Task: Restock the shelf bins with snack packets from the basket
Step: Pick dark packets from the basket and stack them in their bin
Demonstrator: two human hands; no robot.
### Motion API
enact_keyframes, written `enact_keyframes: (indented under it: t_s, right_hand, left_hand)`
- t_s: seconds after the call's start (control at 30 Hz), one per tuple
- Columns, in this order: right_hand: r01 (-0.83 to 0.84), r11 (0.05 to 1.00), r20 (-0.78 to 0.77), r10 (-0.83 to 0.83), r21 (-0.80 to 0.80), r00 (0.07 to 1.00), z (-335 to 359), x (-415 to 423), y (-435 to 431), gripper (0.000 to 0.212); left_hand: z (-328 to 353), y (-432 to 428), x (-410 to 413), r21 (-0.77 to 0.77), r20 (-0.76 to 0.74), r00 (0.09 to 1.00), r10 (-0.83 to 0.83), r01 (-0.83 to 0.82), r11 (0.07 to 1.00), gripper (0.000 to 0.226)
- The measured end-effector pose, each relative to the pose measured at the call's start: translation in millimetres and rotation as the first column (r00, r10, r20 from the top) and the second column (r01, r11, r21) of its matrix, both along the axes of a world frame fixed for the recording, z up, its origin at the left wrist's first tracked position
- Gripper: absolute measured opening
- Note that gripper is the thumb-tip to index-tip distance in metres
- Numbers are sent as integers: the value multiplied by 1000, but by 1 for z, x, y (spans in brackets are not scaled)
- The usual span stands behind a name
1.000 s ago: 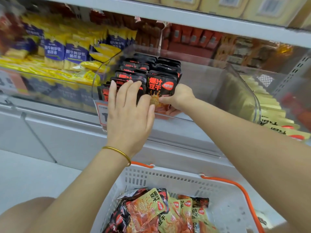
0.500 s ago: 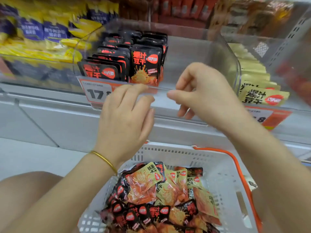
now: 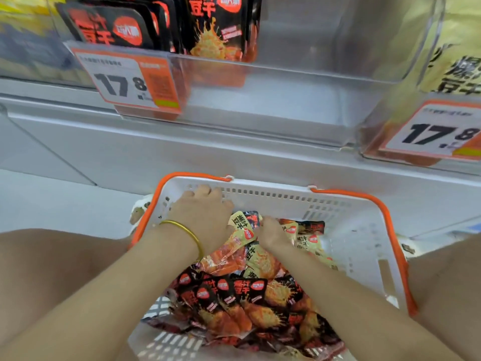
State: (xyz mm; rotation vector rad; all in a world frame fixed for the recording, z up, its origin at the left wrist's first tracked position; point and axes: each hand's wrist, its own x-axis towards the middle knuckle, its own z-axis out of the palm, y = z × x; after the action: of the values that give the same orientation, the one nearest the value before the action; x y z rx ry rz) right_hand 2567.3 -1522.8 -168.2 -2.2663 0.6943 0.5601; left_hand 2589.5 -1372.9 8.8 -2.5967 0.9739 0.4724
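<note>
Reaching both arms down into the white, orange-handled basket (image 3: 273, 192), set between bare legs, beside pale floor (image 3: 39, 199). Bending the left hand (image 3: 203, 217), gold bangle (image 3: 187, 233) at the wrist, over the snack packets (image 3: 247, 295) near the far-left corner, fingers curled downward; burying the right hand (image 3: 273, 234) among packets just beside it, hiding its fingers. Giving no clear sign of gripping anything with either. Facing a white shelf front (image 3: 156, 147) and a clear bin (image 3: 286, 74) above, holding black packets (image 3: 216, 27) upright at its left side, wearing an orange price tag (image 3: 127, 82).

Forearms extended, left hand (image 3: 205, 217) palm down, right hand (image 3: 272, 234) close beside
</note>
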Motion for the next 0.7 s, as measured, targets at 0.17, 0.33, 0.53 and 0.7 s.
enact_keyframes:
  t_s: [0.17, 0.33, 0.53, 0.7]
  right_hand:
    - [149, 982, 91, -161, 119, 983, -21, 8, -2, 24]
    - [182, 967, 224, -220, 178, 949, -3, 13, -10, 30]
    - [-199, 979, 357, 171, 45, 919, 103, 16, -39, 27]
    - [-227, 949, 495, 93, 218, 864, 187, -1, -44, 20]
  left_hand:
    - [-7, -9, -4, 45, -93, 995, -25, 30, 999, 47]
    - [-9, -15, -1, 26, -104, 994, -39, 42, 999, 47]
    - [-3, -19, 6, -109, -84, 993, 80, -88, 990, 48]
    - [8, -22, 20, -475, -356, 891, 281, -431, 767, 48]
